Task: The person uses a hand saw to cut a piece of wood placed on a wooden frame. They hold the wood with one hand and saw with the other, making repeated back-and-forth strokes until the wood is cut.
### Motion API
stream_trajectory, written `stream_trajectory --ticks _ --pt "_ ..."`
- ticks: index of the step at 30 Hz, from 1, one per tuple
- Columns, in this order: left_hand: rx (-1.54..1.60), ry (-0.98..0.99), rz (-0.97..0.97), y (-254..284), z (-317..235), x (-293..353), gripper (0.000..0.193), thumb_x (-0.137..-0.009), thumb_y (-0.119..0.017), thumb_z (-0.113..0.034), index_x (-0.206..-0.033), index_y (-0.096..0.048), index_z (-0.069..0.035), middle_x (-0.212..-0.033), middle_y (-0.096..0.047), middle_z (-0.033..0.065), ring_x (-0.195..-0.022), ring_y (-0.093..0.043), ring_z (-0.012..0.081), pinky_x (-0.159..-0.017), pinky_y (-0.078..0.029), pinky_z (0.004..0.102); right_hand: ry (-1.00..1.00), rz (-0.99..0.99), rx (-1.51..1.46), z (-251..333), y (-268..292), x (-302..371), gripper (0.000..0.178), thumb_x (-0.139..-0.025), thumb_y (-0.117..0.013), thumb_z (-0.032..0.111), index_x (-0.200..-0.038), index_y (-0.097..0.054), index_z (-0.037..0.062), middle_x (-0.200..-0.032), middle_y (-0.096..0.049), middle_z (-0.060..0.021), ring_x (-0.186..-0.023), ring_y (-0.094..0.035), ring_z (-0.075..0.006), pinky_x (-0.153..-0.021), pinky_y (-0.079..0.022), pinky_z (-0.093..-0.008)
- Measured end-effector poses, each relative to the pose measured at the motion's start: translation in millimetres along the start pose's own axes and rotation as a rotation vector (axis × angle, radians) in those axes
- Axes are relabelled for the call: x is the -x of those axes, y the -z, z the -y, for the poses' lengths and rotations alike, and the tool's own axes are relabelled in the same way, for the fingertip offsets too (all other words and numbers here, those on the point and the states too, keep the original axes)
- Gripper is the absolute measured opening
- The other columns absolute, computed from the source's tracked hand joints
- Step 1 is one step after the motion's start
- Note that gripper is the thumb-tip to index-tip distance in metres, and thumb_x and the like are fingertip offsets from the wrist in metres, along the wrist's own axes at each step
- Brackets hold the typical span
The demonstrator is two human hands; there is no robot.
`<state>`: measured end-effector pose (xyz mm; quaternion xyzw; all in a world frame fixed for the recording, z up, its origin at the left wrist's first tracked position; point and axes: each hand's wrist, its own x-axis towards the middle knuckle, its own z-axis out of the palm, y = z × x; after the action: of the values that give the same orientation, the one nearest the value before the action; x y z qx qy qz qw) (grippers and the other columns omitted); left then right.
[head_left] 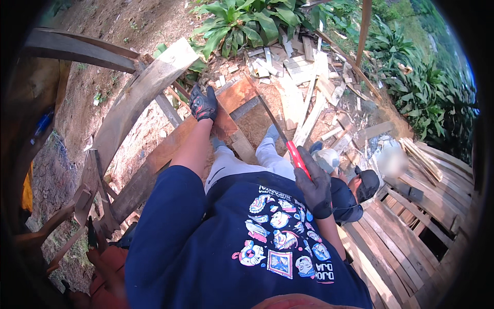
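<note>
My left hand (204,104), in a dark glove, is on the reddish-brown wooden board (177,135), its fingers at the far edge and thumb apart from them. The board runs slantwise in front of my legs. In a dark glove too, my right hand (315,189) is closed around the red handle of a hand saw (297,158). The saw's long thin blade points away and to the left, its tip by the board's far right end (251,88). Whether the teeth touch the wood I cannot tell.
A curved timber beam (128,105) rises at left. Wood offcuts (303,67) litter the ground ahead. Another person in a dark cap (368,185) is close on my right, beside stacked planks (396,232). Leafy plants (247,23) grow at the back.
</note>
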<state>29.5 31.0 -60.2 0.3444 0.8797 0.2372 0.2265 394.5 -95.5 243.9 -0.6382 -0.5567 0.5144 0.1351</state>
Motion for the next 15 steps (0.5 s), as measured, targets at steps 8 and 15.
stream_trajectory --ticks 8,15 --pt "-0.316 -0.514 0.197 46 -22 54 0.134 -0.078 -0.084 -0.077 -0.17 -0.029 0.004 -0.173 -0.035 0.028 -0.161 -0.033 0.0454 -0.136 -0.022 0.0558 0.303 -0.098 0.073 -6 0 2 0.063 -0.101 -0.076 0.02 -0.16 -0.058 0.0061 -0.146 -0.072 -0.0238 -0.132 -0.072 -0.0374 -0.111 -0.055 -0.0449" --pt "-0.435 -0.421 0.264 77 -25 113 0.134 -0.077 -0.085 -0.076 -0.168 -0.032 0.005 -0.171 -0.038 0.0288 -0.162 -0.033 0.0448 -0.135 -0.026 0.0536 0.332 -0.115 0.007 12 3 -28 0.056 -0.099 -0.078 0.02 -0.15 -0.065 0.0019 -0.129 -0.078 -0.0242 -0.115 -0.079 -0.0373 -0.099 -0.061 -0.0423"
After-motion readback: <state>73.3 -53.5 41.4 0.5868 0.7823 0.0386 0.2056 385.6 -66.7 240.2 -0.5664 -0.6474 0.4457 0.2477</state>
